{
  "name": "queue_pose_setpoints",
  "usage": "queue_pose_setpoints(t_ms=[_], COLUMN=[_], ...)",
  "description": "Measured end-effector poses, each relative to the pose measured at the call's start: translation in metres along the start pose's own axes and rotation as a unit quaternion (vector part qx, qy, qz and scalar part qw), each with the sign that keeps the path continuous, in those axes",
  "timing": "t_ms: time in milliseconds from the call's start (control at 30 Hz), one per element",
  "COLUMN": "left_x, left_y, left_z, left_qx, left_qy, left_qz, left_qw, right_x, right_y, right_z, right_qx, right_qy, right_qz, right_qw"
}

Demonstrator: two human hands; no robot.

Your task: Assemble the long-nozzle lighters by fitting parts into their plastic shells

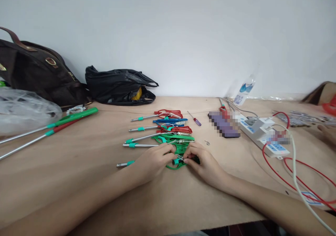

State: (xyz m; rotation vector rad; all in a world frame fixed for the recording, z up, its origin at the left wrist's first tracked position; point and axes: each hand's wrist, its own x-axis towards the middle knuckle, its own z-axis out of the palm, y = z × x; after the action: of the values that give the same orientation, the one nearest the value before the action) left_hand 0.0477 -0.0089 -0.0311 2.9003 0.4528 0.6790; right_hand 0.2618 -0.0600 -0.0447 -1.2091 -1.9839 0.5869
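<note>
At the near end of a row of metal tubes with coloured plastic handles, my left hand [159,156] and my right hand [203,162] face each other. Both are closed, fingertips pinching thin pale wires [179,157] over the nearest green handle [175,167]. A teal piece [176,162] sits just below the wires. The nearest tube's end with its teal sleeve [130,163] shows left of my left wrist; its middle is hidden by that hand. Beyond lie further green [183,137], blue [181,121] and red [168,112] handles, some with loose wires.
A purple-handled screwdriver [196,122], small screws [207,142] and a purple phone-like object [223,124] lie to the right. Further right are a white power strip [273,148], red cables and a bottle [244,91]. Black bags [118,85] and two long rods [28,134] occupy the left.
</note>
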Motion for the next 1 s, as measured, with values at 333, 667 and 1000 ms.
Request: queue_pose_setpoints(t_ms=[333, 667, 1000], left_x=[0.003, -0.001, -0.005], left_y=[-0.009, -0.012, -0.009], left_z=[-0.011, -0.005, 0.001], left_qx=[-0.103, -0.103, -0.057], left_qy=[-0.026, -0.005, 0.018], left_qz=[-0.037, -0.045, -0.018], left_qw=[0.994, 0.994, 0.998], right_x=[0.0, 0.0, -0.001], right_y=[-0.001, 0.002, 0.002], right_z=[-0.001, 0.0, -0.001], right_qx=[0.001, 0.008, 0.003], right_qy=[-0.006, 0.001, 0.005], right_qz=[0.007, 0.013, 0.004], right_qw=[1.0, 1.0, 1.0])
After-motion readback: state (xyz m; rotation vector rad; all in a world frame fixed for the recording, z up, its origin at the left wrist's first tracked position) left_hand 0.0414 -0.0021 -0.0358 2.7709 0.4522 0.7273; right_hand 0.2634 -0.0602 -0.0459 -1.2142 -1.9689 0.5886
